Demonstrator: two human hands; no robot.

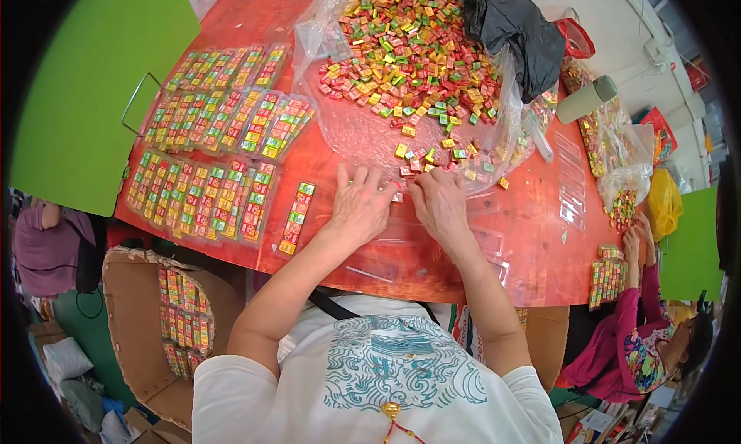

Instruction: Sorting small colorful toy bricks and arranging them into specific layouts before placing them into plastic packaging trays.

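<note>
Three rows of filled clear-plastic packs [193, 197] and one oblong strip [296, 218] appear finished. Left hand [363, 203]: fingers bent, parted; grip cannot be told. Beyond, a heap [417, 42] of glossy blocks (considerable) remains, stragglers near the fingertips. Right hand [441, 205]: fingers bent; grip likewise undetermined. Rightward, smooth trays [571, 181] seem unfilled.

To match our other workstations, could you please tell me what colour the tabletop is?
The tabletop is red, seen best in the head view.
</note>
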